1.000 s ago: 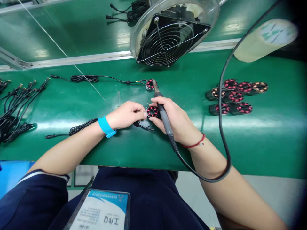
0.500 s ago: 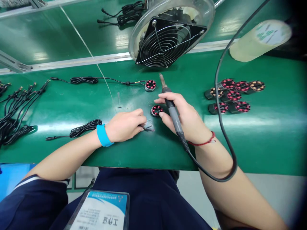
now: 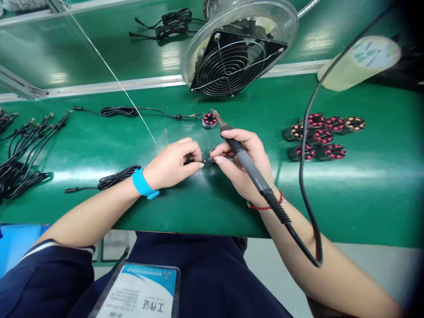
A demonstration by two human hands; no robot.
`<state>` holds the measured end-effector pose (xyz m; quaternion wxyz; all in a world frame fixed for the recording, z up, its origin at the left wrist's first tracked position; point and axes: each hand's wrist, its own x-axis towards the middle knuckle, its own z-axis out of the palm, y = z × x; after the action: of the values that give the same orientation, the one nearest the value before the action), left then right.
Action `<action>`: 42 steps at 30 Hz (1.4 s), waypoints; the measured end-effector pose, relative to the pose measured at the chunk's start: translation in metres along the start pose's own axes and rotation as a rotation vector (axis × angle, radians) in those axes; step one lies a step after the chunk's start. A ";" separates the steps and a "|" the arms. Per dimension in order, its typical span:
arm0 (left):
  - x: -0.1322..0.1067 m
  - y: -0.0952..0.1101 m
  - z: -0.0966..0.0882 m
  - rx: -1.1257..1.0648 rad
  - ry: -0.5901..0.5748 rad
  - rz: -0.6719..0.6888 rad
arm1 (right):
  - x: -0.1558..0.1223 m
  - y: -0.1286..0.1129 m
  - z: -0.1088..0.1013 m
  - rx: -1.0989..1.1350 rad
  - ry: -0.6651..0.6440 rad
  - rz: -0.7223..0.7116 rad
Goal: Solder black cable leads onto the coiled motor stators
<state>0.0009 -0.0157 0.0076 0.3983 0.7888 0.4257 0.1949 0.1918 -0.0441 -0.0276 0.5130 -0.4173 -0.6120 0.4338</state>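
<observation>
My left hand [image 3: 174, 163], with a blue wrist strap, pinches the thin end wires of a black cable [image 3: 114, 178] that trails off to the left. My right hand [image 3: 243, 163] grips a black soldering iron [image 3: 243, 157], tip pointing up and away, while its fingertips also pinch the wire ends next to my left fingers. The small round coil part seen earlier is hidden behind my hands. Another round coil part with red windings [image 3: 209, 119], joined to a black cable, lies just beyond the iron's tip.
A group of several red-wound coil parts [image 3: 323, 134] lies at the right. A tilted fan in a clear housing [image 3: 236, 55] stands at the back. Black cables [image 3: 23, 150] are bundled at the left. A tape roll [image 3: 361, 62] lies at the back right. The green bench edge [image 3: 205, 225] runs near me.
My left hand lifted the cable's wire ends from the bench toward my right hand. My right fingertips closed on them, and the iron tilted left. The loose coil part dropped out of sight.
</observation>
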 end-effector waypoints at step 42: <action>0.006 0.016 0.001 -0.609 -0.203 -0.277 | -0.004 -0.007 0.004 0.183 0.015 -0.005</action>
<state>0.0127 -0.0162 0.0196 0.6783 0.5839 0.4092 0.1778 0.1873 -0.0502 -0.0220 0.5547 -0.3706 -0.5668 0.4834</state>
